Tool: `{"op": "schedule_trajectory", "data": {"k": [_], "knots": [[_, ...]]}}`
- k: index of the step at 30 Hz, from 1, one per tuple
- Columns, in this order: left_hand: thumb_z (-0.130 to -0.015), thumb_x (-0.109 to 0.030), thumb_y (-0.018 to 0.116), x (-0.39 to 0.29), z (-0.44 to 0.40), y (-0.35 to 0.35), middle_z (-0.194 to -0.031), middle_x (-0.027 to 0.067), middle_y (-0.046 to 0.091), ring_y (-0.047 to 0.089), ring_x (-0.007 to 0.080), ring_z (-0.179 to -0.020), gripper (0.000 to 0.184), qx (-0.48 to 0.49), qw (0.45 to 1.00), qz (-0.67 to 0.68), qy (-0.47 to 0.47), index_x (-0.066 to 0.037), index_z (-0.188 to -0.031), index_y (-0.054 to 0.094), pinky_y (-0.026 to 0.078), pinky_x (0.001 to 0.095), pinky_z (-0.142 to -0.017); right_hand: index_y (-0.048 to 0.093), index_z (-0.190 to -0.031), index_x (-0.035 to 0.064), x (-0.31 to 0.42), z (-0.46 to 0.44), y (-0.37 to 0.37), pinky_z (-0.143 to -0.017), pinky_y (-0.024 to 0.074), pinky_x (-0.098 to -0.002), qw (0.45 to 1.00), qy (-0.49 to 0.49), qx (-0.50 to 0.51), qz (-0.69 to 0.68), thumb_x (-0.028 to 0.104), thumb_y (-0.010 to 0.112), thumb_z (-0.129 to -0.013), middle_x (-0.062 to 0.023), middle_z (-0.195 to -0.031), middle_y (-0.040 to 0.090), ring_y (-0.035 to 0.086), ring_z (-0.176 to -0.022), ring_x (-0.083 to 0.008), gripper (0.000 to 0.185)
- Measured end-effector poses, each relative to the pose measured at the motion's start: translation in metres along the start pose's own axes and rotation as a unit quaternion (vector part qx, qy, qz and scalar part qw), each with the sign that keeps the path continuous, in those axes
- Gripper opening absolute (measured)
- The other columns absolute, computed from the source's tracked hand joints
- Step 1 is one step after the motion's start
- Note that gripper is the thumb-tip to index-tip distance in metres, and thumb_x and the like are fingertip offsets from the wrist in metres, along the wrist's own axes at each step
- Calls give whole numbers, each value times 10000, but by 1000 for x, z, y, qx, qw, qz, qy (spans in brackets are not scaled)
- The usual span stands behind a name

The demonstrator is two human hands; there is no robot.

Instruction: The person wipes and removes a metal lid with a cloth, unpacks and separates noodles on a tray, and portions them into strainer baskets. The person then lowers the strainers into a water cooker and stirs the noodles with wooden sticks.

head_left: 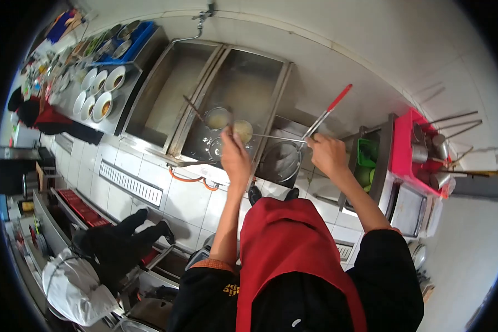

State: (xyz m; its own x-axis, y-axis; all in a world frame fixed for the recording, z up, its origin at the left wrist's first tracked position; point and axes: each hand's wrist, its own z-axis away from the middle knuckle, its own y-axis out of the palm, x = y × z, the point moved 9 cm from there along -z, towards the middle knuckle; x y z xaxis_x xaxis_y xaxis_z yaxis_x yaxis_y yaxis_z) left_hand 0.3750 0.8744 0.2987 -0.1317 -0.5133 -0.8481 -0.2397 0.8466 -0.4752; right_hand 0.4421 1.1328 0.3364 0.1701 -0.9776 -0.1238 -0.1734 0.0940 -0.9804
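My right hand [327,155] is wrapped round the end of a long thin metal handle. It runs left to a noodle strainer [243,131], which has pale noodles in it and is above the cloudy water of the boiler [249,72]. My left hand [235,157] is raised beside that strainer with its fingers drawn together; what they hold, if anything, is hidden. Two more strainers sit in the water close by: one basket [218,118] with pale contents, and another basket [216,148] partly behind my left hand.
A red-handled utensil [332,108] leans over a round pot [281,161] beside the boiler. White bowls [102,106] with dark sauce stand on the left counter. Pots fill a pink crate [406,145] at right. One co-worker [39,113] stands far left, another [83,276] lower left.
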Motion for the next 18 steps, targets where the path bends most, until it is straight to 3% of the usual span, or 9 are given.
{"op": "schedule_trajectory", "data": {"k": [2, 3, 4, 5, 6, 7, 10, 14, 18], "knots": [[-1112, -178, 615, 18, -9, -1, -1274, 208, 567, 613, 281, -1020, 363, -56, 996, 28, 59, -28, -1420, 496, 519, 426, -899, 759, -1067, 106, -47, 41, -18, -705, 590, -479, 984, 143, -4, -104, 259, 655, -1014, -99, -995, 755, 760, -834, -332, 193], [-1087, -179, 646, 29, -2, -1, -1253, 184, 520, 599, 288, -1042, 383, -79, 996, 28, -22, -42, -1416, 505, 515, 428, -901, 742, -1075, 98, -67, 66, -23, -701, 581, -494, 969, 180, -18, -167, 280, 643, -1034, -123, -983, 748, 744, -819, -365, 211], [-1061, -176, 672, 66, 12, 12, -1187, 149, 517, 594, 250, -971, 408, -162, 973, -115, 117, -53, -1405, 490, 524, 403, -830, 725, -1083, 91, -88, 93, -27, -697, 571, -509, 948, 227, -44, -218, 301, 632, -1053, -148, -972, 742, 729, -804, -398, 231], [-1077, -200, 648, 140, 27, 44, -1147, 117, 531, 585, 205, -890, 380, -16, 991, -78, 111, -70, -1385, 466, 513, 351, -742, 698, -1077, 81, -107, 125, -27, -705, 552, -520, 920, 282, -44, -269, 307, 615, -1071, -178, -945, 723, 712, -807, -425, 241], [-1105, -256, 608, 57, 45, 33, -1065, 64, 521, 560, 153, -820, 327, -24, 951, 209, -225, -94, -1336, 442, 482, 296, -672, 671, -1072, 70, -122, 161, -24, -713, 532, -532, 885, 333, -51, -322, 312, 598, -1089, -209, -917, 704, 696, -809, -451, 254], [-1137, -283, 551, 43, 57, 41, -1000, 21, 486, 507, 110, -771, 242, -22, 985, 137, -105, -122, -1278, 437, 449, 270, -642, 643, -1078, 61, -139, 199, -14, -709, 511, -531, 851, 376, -109, -350, 312, 593, -1097, -223, -892, 685, 683, -814, -466, 257], [-1148, -197, 534, -49, 94, 114, -1024, 1, 481, 444, 70, -721, 136, 156, 949, 255, -97, -121, -1235, 463, 410, 250, -608, 572, -1103, 37, -170, 294, -14, -685, 466, -502, 748, 480, -206, -409, 313, 547, -1133, -253, -834, 605, 636, -740, -443, 279], [-1117, -159, 601, -186, 147, 250, -1169, 47, 524, 531, 125, -969, 297, 377, 886, 260, 68, -84, -1397, 536, 491, 297, -757, 529, -1029, -32, -248, 429, -36, -623, 442, -373, 625, 584, -409, -317, 232, 644, -1106, -148, -791, 583, 500, -679, -195, 298], [-1071, -112, 666, -342, 188, 396, -1314, 106, 564, 592, 214, -1184, 454, 441, 842, 97, 296, -45, -1491, 506, 540, 403, -947, 491, -1031, -14, -384, 499, -79, -649, 506, -334, 678, 556, -461, -135, 113, 694, -1070, -110, -822, 625, 633, -717, -198, 243]]}}
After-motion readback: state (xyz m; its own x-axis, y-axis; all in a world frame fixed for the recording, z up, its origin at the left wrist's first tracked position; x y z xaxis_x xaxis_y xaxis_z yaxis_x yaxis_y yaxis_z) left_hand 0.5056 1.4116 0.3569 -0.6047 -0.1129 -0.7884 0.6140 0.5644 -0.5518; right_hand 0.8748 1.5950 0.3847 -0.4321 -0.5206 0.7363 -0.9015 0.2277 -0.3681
